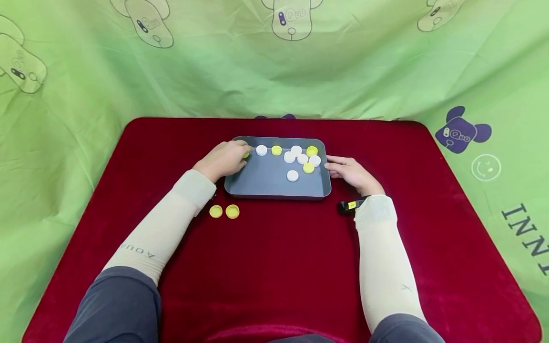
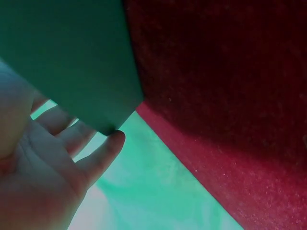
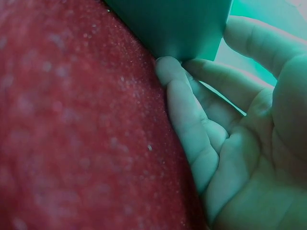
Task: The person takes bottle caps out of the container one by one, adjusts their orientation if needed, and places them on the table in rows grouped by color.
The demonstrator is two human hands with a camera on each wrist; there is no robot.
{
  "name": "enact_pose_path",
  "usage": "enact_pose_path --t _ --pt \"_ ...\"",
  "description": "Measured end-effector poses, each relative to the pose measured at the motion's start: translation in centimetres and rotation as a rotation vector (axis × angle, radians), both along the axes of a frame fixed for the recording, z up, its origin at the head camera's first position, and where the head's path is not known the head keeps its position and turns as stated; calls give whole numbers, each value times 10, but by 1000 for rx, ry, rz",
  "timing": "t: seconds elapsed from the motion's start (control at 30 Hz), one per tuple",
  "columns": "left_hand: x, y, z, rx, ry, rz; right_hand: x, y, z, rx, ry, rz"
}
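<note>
Two hands, head view: left hand (image 1: pixel 225 159) is placed over the left end of a grey tray (image 1: pixel 261 183); right hand (image 1: pixel 353 172) is set against the right end.
Tray position, head: seen in the far half of a table covered in red cloth (image 1: pixel 274 247), backed by a green curtain (image 1: pixel 240 81).
Left fingers, head: reached over the rim. A partly covered yellow cap (image 1: pixel 246 155) is seen between thumb and fingertips; whether it is pinched can't be told.
White caps (image 1: pixel 292 176), head: six are contained in the tray; four are bunched at right, one is set apart nearer the front wall, one is set near the left hand.
Other yellow caps in tray (image 1: pixel 276 150), head: three; two are mixed in at the right bunch, one is placed mid far wall.
Front pair of yellow caps (image 1: pixel 232 211), head: laid side by side on the cloth, outside the tray's front-left corner.
Left wrist view: fingers are spread, one fingertip is seen at the tray corner; hold can't be judged.
Right wrist view: tray end is gripped, thumb at the rim, fingertips low on the outer wall.
</note>
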State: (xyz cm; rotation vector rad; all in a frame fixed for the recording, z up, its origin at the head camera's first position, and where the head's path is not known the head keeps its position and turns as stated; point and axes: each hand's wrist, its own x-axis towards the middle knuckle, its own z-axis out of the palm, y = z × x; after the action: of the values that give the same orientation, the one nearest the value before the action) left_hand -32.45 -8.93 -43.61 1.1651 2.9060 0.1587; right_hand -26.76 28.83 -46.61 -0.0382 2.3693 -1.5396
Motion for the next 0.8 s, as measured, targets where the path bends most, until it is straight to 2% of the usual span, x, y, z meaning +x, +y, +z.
enact_pose_path --t 0.4,0.6,0.8 --pt "-5 1 2 18 21 3 -2 0 0 -12 2 -12" --pt "-8 2 -2 -15 -18 21 -2 -2 0 -26 5 -17" --pt "-11 3 -8 -16 -22 18 -3 -1 -1 -29 19 -20"
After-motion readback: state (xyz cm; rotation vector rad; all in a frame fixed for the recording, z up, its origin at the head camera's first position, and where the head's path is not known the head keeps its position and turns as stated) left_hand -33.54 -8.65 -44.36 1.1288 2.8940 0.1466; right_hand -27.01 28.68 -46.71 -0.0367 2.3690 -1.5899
